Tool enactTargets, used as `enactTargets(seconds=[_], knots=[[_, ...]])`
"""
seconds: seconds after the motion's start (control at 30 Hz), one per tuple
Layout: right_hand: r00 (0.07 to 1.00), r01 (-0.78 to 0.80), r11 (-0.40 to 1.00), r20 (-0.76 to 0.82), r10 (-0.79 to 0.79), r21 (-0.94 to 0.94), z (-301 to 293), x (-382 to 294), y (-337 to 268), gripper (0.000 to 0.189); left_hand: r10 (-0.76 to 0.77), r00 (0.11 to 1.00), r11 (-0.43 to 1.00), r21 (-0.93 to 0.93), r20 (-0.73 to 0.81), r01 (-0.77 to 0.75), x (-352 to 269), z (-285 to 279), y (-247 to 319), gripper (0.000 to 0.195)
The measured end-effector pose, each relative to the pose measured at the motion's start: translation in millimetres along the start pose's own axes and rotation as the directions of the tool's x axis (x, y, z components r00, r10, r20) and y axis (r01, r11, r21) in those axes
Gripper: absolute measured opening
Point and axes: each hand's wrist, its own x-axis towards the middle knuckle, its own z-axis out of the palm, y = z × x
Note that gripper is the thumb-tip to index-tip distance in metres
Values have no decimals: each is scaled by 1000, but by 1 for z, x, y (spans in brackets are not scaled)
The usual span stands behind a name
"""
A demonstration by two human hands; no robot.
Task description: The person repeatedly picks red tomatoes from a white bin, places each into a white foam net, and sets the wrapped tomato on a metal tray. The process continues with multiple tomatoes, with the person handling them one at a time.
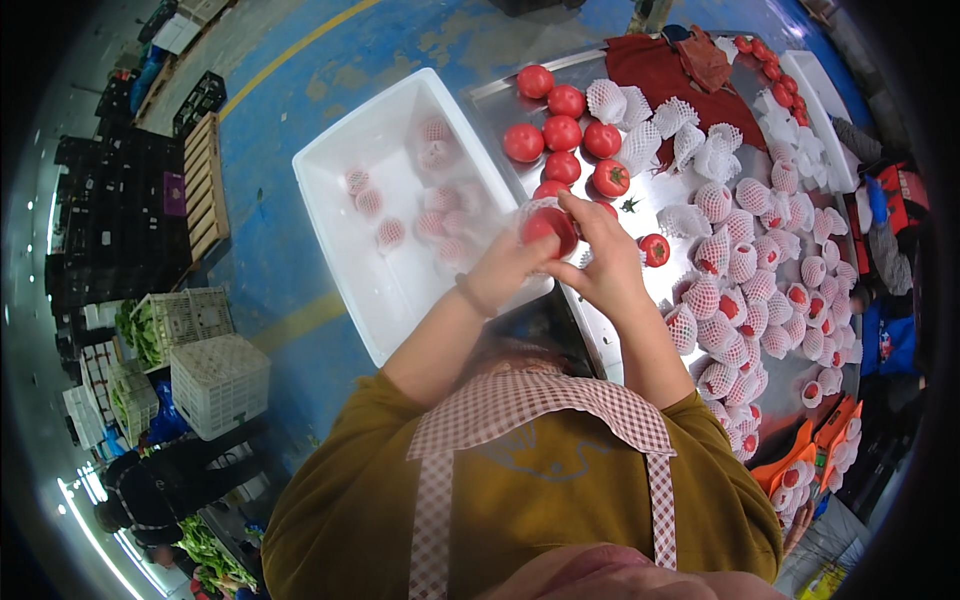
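Both my hands meet around one red tomato [550, 231], part of which is covered by a white foam net sleeve. My left hand [510, 264] holds it from the left, over the near right rim of a white foam box [330, 225]. From the right, my right hand [606, 259] grips its side, above the metal table. Several sleeved tomatoes [390, 233] lie inside the box. Bare tomatoes [562, 133] stand on the table beyond my hands, with loose foam net sleeves [640, 147] to their right.
Many sleeved tomatoes [742, 262] cover the right part of the metal table [495, 112]. A dark red cloth [645, 67] lies at its far side. Orange-handled tools [787, 457] are near the lower right. At left stand a wooden pallet [204, 187] and a white crate [220, 382].
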Motion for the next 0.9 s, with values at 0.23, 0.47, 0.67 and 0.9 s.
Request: enactTargets(seconds=[0.23,0.47,0.67,0.9], knots=[[773,-504,434,166,613,746,27,-7,41,44,-60,993,784,-610,105,112,-4,1,11,65],[724,-491,-586,677,137,644,67,-36,26,47,-50,967,698,-683,252,214,-6,-2,7,54],[797,-305,-172,350,493,937,43,-24,39,21,-75,993,945,-312,97,102,-4,-18,-13,50],[988,153,988,1,-153,24,47,-32,9,23,-56,908,996,-81,-415,24,9,-22,-69,28]])
